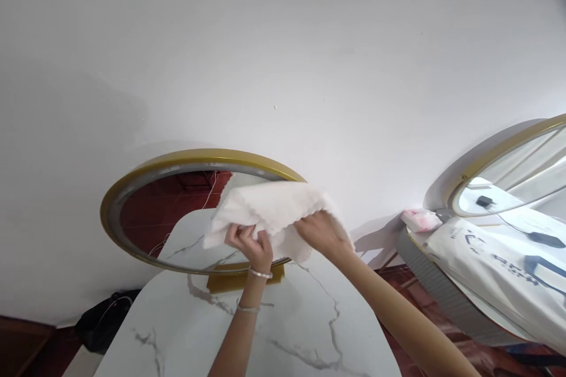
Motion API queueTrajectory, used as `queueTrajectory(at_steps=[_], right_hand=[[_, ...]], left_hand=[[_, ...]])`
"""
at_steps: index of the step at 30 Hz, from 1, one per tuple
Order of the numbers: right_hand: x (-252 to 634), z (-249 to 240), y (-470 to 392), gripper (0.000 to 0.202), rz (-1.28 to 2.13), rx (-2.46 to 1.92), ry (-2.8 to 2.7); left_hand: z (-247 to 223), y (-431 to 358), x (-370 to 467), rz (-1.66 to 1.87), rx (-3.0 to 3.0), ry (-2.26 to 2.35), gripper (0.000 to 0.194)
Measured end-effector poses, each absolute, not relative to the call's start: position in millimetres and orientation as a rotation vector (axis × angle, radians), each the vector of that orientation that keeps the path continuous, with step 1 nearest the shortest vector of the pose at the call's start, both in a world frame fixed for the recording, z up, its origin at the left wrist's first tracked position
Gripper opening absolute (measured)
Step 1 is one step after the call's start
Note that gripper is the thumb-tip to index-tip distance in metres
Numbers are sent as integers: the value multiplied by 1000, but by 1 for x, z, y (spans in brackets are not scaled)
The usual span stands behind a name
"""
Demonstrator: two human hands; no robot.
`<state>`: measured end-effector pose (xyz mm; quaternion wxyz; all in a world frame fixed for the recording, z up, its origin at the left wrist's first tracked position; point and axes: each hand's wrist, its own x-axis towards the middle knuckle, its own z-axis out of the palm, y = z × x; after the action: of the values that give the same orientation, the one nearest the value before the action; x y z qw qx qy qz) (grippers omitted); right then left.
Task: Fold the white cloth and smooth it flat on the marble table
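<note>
A white cloth (274, 206) with scalloped edges hangs folded in front of the right part of a round gold-framed mirror (194, 156). My left hand (253, 247), with bracelets at the wrist, has its fingers curled on the cloth's lower edge. Farther right, my right hand (322, 232) is partly under a flap of the cloth, its fingertips hidden by the fabric. The mirror stands tilted on a gold base (216, 283) on a white marbled table (300, 318).
A second gold-framed mirror (499, 156) stands at the right on another table (446, 283), with a pink-and-white packet (421, 220) and a printed white cloth bag (495, 271). A black bag (99, 321) lies at the lower left. A pale wall (274, 59) rises behind.
</note>
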<state>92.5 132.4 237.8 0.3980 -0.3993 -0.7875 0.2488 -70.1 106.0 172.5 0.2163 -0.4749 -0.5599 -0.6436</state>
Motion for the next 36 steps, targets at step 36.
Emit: queueTrajectory(at_steps=[36], right_hand=[[133,125,-17,44,804,-1199,-1678]], left_hand=[[43,-85,-118,-1602,-1924,-2203,28]])
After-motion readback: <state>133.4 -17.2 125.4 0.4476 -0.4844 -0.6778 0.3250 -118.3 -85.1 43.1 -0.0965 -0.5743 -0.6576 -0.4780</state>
